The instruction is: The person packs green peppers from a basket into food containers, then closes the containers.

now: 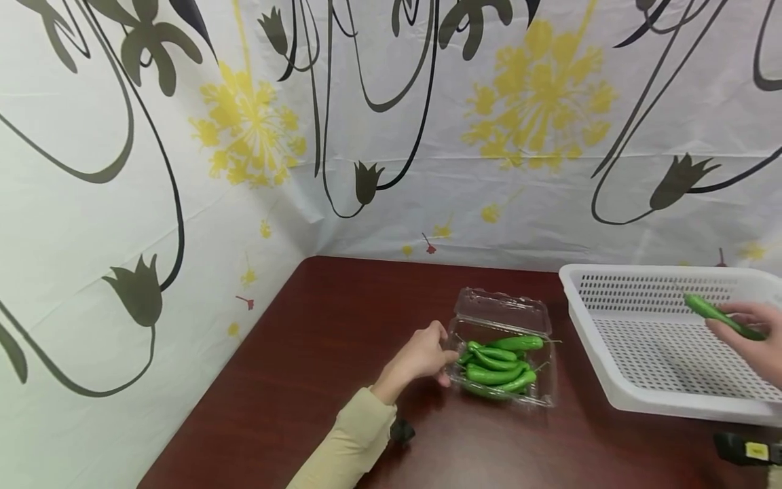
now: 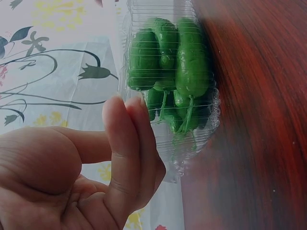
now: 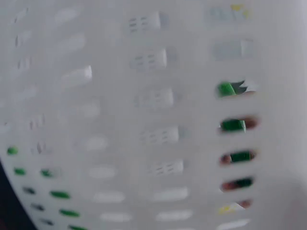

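Several green chili peppers (image 1: pixel 491 375) lie heaped in a clear plastic container (image 1: pixel 501 314), whose lid stands open at the back. At its left side my left hand (image 1: pixel 421 354) holds the container's edge with bent fingers; the left wrist view shows these fingers (image 2: pixel 125 153) beside the clear ribbed wall and the peppers (image 2: pixel 192 62). At the far right, my right hand (image 1: pixel 753 338) holds one green chili pepper (image 1: pixel 709 310) above a white plastic basket (image 1: pixel 589 346). Part of that hand is cut off by the frame edge.
The basket's slotted wall (image 3: pixel 192 110) fills the right wrist view, with bits of green showing through its slots. A dark red-brown table (image 1: pixel 293 380) bears both containers. Behind and to the left hangs a white flower-patterned sheet (image 1: pixel 391 136).
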`<state>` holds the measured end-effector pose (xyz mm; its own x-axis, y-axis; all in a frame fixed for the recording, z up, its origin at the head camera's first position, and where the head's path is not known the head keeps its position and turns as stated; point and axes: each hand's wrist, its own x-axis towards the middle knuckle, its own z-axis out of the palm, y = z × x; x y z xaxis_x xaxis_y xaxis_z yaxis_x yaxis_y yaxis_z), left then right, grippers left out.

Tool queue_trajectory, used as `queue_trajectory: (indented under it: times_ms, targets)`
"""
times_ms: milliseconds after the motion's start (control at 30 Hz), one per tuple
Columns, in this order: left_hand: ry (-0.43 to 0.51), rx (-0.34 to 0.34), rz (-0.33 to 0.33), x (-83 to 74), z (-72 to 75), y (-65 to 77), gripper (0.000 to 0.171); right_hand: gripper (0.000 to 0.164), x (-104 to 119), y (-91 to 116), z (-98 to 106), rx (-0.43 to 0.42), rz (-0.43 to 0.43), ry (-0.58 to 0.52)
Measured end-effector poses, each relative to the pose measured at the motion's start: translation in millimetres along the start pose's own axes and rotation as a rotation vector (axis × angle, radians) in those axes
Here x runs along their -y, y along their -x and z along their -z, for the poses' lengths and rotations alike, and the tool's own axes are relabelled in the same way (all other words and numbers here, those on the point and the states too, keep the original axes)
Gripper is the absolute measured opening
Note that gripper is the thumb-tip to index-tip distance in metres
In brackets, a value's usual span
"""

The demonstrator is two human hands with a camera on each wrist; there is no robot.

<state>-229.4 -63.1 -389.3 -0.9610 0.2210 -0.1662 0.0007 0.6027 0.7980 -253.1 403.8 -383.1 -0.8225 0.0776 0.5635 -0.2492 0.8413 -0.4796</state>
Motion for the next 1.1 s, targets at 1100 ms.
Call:
queue_trajectory:
  times_ms: [1100]
  targets:
    - [0.026,0.007,-0.010,1.3,-1.2,-1.0,0.026,0.035,98,-12,8,0.146,0.185,0.134]
